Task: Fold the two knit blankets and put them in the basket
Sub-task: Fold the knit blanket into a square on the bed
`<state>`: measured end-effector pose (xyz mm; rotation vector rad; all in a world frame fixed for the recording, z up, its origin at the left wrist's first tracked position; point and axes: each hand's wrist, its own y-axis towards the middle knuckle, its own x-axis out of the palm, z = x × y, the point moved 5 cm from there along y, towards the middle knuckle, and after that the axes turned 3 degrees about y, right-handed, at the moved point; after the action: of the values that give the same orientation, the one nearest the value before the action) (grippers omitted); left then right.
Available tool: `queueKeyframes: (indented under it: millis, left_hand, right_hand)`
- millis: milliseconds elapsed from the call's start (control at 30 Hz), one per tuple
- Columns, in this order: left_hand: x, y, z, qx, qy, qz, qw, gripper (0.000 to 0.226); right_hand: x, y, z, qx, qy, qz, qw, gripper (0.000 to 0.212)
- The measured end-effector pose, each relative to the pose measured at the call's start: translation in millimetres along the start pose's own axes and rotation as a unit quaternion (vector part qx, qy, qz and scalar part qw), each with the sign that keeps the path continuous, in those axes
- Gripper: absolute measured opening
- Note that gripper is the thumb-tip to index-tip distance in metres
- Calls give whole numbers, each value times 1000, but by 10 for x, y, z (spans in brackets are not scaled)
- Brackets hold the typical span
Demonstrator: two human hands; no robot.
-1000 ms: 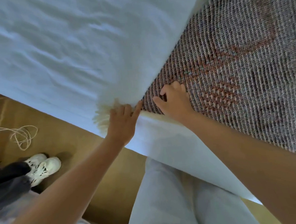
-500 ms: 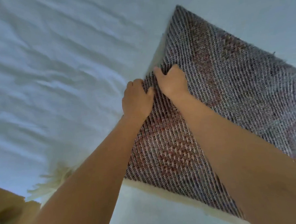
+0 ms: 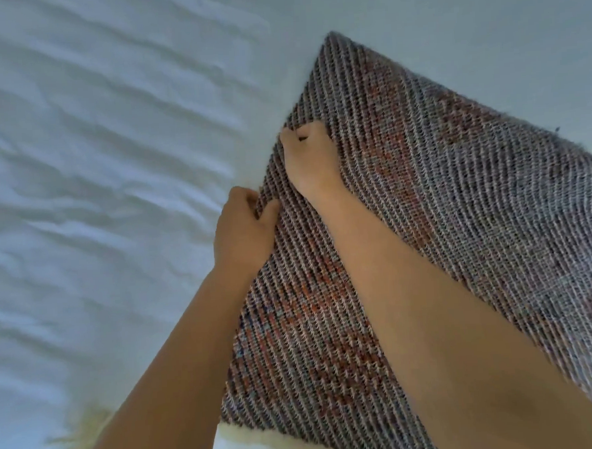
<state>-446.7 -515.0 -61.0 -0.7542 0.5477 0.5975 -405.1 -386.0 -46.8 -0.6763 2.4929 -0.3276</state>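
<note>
Two bare forearms reach up across the view. One enters from 7 o'clock and the other, nearer to the camera, from 5 o'clock. Both arms are stretched out nearly straight, with the wrists in line with the forearms.

The left grip (image 3: pixel 245 234) is a hand seen from the back, near the middle of the view. Its fingers are curled over the left edge of the knit blanket (image 3: pixel 476 215) and its thumb lies on top of the weave, so it pinches that edge. The right grip (image 3: pixel 310 161) is just beyond it, at about 1 o'clock from the left one and close to it without touching. Its knuckles face up and its fingertips are tucked down at the same edge, where they clutch the cloth.

One knit blanket is plainly in view, ribbed in grey and white with patches of orange-red. It lies on the bed sheet (image 3: pixel 96 166), which is white and rippled. The blanket spreads from the centre out towards 3 and 5 o'clock, and one corner points towards 12 o'clock. Both forearms lie over it.

One patch of cream fringe (image 3: pixel 79 438) shows at 7 o'clock. A cream strip (image 3: pixel 264 438) peeks from under the blanket's near edge at 6 o'clock. I cannot tell whether these belong to the second blanket.
</note>
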Motion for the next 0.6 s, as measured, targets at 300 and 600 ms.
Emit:
queueKeyframes:
  millis: [300, 600]
  left_hand:
    - [-38, -280, -147, 17, 64, -39, 997, 43]
    - [-145, -743, -570, -2, 209, -76, 975, 65]
  right_hand:
    - [-152, -704, 382, -139, -192, 9, 972, 45]
    - [-332, -2380, 1371, -122, -424, -101, 892, 57]
